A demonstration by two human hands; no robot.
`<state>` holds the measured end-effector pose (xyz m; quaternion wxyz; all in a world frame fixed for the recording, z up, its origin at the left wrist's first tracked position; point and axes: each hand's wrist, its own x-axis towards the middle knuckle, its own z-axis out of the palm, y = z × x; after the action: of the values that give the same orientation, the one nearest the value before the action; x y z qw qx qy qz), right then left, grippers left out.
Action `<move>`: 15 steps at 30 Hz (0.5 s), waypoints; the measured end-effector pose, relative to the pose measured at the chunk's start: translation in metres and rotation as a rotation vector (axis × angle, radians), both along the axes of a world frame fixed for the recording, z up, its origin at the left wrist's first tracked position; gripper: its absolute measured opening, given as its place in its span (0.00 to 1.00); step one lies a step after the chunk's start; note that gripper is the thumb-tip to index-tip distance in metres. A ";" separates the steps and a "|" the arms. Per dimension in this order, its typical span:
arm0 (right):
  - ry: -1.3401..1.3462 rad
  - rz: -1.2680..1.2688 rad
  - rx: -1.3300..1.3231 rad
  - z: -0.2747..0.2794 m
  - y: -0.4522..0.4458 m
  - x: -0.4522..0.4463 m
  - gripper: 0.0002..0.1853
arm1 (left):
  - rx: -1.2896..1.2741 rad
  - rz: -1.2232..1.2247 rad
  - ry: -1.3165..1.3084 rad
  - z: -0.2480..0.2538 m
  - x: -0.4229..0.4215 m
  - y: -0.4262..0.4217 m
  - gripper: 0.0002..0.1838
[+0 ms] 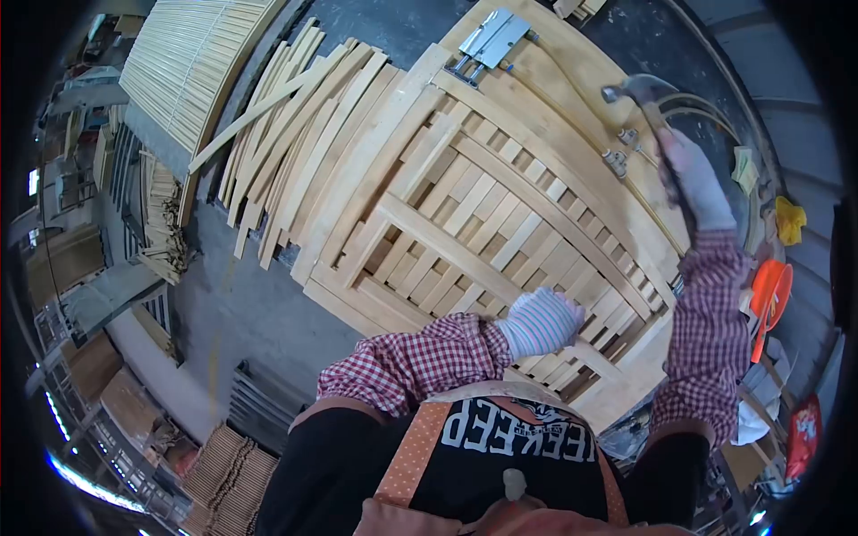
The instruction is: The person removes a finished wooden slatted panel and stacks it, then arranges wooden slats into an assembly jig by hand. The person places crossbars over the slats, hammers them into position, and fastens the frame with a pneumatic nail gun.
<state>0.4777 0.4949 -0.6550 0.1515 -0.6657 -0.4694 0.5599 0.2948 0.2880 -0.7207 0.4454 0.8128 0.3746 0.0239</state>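
My right hand, in a white glove, is closed round the handle of a hammer, raised over the bench's right side with its head pointing away from me. My left hand, in a striped knit glove, lies closed over the middle rail of a slatted wooden frame. The undersides of its fingers are hidden. Short wooden slats show in staggered rows between the frame's rails.
A metal clamp-like fixture sits at the bench's far edge. Pipe fittings stand along the right. Loose wooden strips lie to the left, beside a stacked slatted panel. An orange plastic item hangs right of my right sleeve.
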 end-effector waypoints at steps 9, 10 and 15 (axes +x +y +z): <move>-0.043 0.015 -0.270 0.016 0.021 -0.072 0.11 | 0.429 0.186 -0.299 0.024 -0.031 0.006 0.15; -0.045 0.004 -0.264 0.007 0.018 -0.073 0.11 | 0.434 0.176 -0.305 0.028 -0.043 0.016 0.15; 0.091 0.161 -0.178 -0.013 -0.018 -0.040 0.09 | 0.540 -0.125 0.113 0.015 -0.076 0.024 0.17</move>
<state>0.4376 0.4772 -0.6677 0.0675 -0.6107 -0.4626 0.6392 0.2192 0.3124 -0.7055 0.1915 0.9236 0.3283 0.0500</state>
